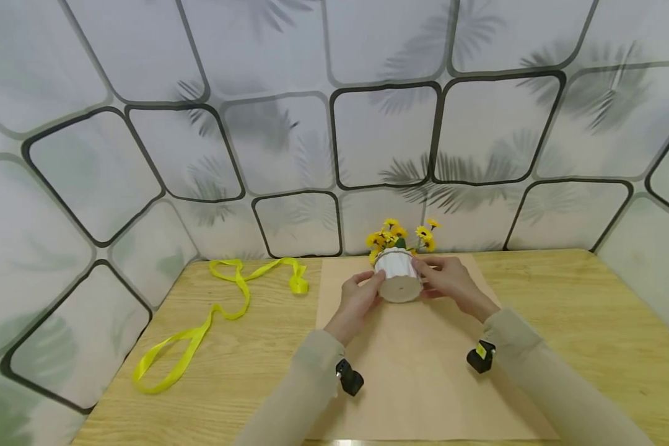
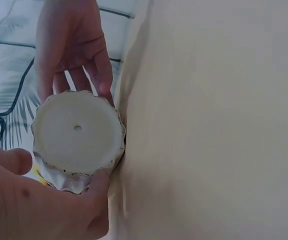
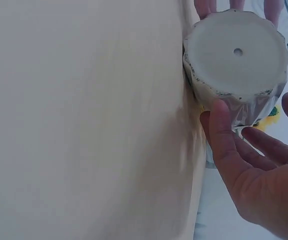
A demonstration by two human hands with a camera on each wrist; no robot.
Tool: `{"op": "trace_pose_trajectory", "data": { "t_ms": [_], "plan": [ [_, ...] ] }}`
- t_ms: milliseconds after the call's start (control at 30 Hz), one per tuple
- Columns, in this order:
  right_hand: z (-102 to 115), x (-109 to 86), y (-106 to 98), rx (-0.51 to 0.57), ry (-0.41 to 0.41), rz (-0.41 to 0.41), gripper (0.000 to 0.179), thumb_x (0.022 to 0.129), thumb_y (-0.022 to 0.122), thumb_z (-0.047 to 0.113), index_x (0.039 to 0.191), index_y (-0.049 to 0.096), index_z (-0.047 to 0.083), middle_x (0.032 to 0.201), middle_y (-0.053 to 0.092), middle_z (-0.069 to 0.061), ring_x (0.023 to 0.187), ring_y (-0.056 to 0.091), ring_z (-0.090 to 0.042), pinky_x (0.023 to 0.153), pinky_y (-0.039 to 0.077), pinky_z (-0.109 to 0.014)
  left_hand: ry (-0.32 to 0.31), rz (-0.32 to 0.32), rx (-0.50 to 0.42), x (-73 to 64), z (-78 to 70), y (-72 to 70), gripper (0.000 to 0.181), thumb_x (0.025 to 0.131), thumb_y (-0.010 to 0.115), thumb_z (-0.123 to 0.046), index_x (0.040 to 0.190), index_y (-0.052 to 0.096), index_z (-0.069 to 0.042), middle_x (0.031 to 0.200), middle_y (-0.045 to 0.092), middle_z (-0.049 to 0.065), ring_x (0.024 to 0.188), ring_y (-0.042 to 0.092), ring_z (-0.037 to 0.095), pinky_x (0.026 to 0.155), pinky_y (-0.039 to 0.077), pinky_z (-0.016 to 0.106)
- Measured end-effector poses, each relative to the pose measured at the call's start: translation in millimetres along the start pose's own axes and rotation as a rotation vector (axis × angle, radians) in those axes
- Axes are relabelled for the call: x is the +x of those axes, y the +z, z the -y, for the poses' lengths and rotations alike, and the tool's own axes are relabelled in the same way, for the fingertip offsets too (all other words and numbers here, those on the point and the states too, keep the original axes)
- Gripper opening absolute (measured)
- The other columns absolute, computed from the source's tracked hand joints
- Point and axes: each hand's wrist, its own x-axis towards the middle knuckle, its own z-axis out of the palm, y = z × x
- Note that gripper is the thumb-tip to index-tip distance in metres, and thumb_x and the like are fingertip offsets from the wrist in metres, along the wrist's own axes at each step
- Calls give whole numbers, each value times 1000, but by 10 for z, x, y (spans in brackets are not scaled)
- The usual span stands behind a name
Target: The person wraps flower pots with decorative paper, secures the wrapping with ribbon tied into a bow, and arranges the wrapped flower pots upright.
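Note:
A white fluted flower pot (image 1: 399,287) lies tipped over at the far part of the brown paper (image 1: 407,371), its round base facing me. Yellow flowers (image 1: 390,236) stick out of its far end. My left hand (image 1: 358,301) holds the pot by its left side, and my right hand (image 1: 453,283) holds it by the right. A small hole shows in the middle of the base (image 2: 74,142) in the left wrist view. From the right wrist, fingers (image 3: 223,125) are seen against the pot's scalloped side; part of the flowers is hidden behind it.
A long yellow ribbon (image 1: 201,328) lies in loose curves on the left of the wooden table (image 1: 602,347). Behind the table's far edge hangs a patterned curtain (image 1: 290,148) with leaf shapes.

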Motion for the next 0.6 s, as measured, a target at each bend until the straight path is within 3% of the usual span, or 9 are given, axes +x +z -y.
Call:
{"op": "trace_pose_trajectory", "data": {
  "t_ms": [300,600],
  "plan": [
    [34,-31,20,18,-28,15,59,104,59,40,146,53,0,126,63,-19,83,69,-11,75,64,-30,-18,23,-34,0,-25,-3,53,96,72,-27,139,54,-1,105,64,5,94,62,14,101,55,39],
    [40,-53,39,25,-26,4,55,105,59,36,144,54,-2,122,63,-16,81,65,-11,75,64,-32,-27,29,-19,-12,-28,-15,50,96,72,-26,136,55,-1,106,65,6,94,64,14,102,55,39]
  ]
}}
